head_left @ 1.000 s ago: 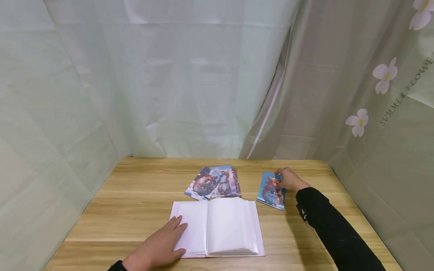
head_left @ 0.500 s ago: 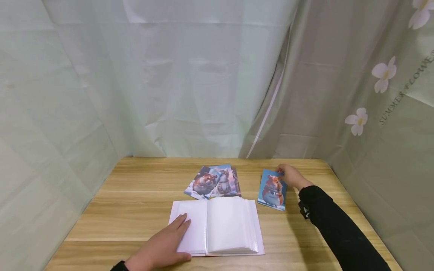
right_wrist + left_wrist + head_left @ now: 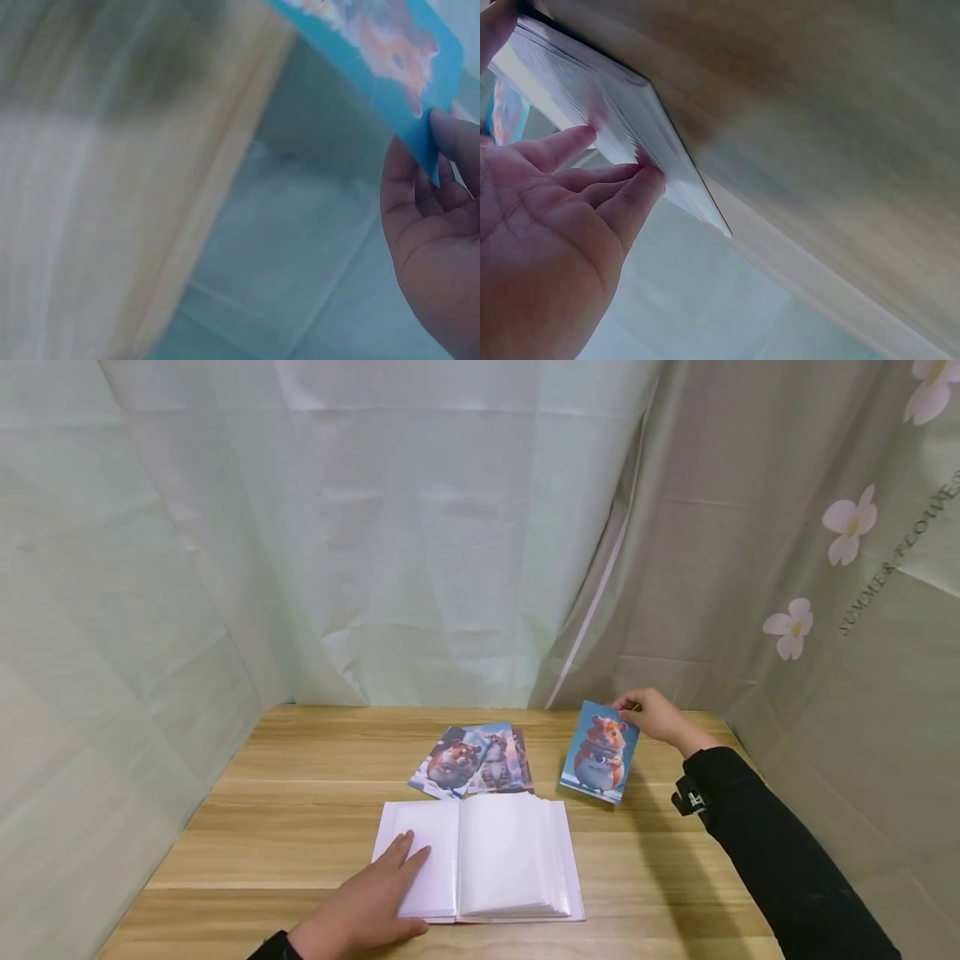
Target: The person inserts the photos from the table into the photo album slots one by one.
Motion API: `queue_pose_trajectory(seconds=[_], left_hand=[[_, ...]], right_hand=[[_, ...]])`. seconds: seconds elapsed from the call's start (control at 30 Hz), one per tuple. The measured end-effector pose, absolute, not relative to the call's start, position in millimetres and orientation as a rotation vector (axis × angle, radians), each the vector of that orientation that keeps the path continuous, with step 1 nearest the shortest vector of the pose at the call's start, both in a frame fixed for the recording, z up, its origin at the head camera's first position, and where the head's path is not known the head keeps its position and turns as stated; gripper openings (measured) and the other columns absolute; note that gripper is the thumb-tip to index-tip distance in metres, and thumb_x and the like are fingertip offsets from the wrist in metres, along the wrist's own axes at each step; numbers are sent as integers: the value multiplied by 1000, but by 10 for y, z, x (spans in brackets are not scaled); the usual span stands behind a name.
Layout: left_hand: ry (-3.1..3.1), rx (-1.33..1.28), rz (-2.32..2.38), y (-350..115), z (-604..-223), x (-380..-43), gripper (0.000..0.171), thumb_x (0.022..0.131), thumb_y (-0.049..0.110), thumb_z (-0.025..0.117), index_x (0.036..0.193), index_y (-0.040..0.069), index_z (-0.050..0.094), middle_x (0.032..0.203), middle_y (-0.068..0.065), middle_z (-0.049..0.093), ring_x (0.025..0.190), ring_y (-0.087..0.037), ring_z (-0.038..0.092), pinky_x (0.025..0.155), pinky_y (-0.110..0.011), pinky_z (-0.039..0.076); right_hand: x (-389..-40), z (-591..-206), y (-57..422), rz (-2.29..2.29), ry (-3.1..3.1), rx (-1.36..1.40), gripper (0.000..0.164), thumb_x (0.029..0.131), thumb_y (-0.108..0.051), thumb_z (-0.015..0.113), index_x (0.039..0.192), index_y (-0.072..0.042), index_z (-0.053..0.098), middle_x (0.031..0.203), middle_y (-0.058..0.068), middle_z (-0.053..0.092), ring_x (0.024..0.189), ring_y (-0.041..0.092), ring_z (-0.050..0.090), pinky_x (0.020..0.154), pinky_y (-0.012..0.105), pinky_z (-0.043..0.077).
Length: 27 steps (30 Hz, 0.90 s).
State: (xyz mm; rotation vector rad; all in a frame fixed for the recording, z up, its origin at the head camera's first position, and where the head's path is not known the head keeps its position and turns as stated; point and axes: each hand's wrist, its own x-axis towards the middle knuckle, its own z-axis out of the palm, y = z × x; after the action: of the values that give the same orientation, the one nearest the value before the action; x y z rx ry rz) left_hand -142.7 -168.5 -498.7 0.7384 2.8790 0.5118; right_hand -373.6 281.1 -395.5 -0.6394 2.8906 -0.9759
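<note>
An album with blank white sleeve pages (image 3: pixel 506 860) lies spread on the table in the head view. My left hand (image 3: pixel 371 893) rests on its left page, fingers extended; the left wrist view shows the fingertips (image 3: pixel 651 178) touching the page. On the right side, my right hand (image 3: pixel 660 718) pinches a blue picture card (image 3: pixel 598 752) by its upper right corner. A hamster is printed on that card, which is tilted up above the table. In the right wrist view, the thumb (image 3: pixel 450 135) presses on the card's corner.
Several overlapping picture cards (image 3: pixel 457 764) lie just behind the album. The wooden table (image 3: pixel 262 827) is bounded at the back and sides by pale hanging curtains (image 3: pixel 450 568).
My right hand has taken hold of the blue hamster card by its corner and raised it off the table. My left hand has slid slightly right on the page.
</note>
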Motion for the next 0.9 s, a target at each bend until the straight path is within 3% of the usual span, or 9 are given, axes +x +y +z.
queue_pose_trajectory(seconds=[0.33, 0.53, 0.9], left_hand=[[2878, 734, 461, -1691, -4954, -1404, 87, 83, 50, 76, 146, -2, 46, 152, -33, 35, 140, -45, 38, 106, -56, 42], [2888, 745, 433, -1668, -4968, -1406, 85, 85, 51, 73, 145, -3, 48, 152, -30, 37, 139, -43, 39, 106, -55, 42], [2936, 821, 365, -1618, -4990, -1426, 81, 87, 50, 72, 140, -8, 51, 151, -25, 42, 138, -41, 42, 107, -51, 43]], right_hand=[[-3743, -3749, 2074, -1315, 2690, -553, 19, 101, -7, 58, 115, 1, 69, 103, 13, 61, 92, 26, 53, 76, 33, 50], [-3764, -3873, 1443, -1435, 2647, -554, 17, 99, -3, 60, 112, 3, 70, 99, 12, 63, 87, 22, 55, 70, 25, 48], [-3735, -4213, 726, -1629, 2606, -293, 12, 98, -1, 61, 106, 3, 69, 98, 12, 65, 90, 23, 61, 73, 27, 49]])
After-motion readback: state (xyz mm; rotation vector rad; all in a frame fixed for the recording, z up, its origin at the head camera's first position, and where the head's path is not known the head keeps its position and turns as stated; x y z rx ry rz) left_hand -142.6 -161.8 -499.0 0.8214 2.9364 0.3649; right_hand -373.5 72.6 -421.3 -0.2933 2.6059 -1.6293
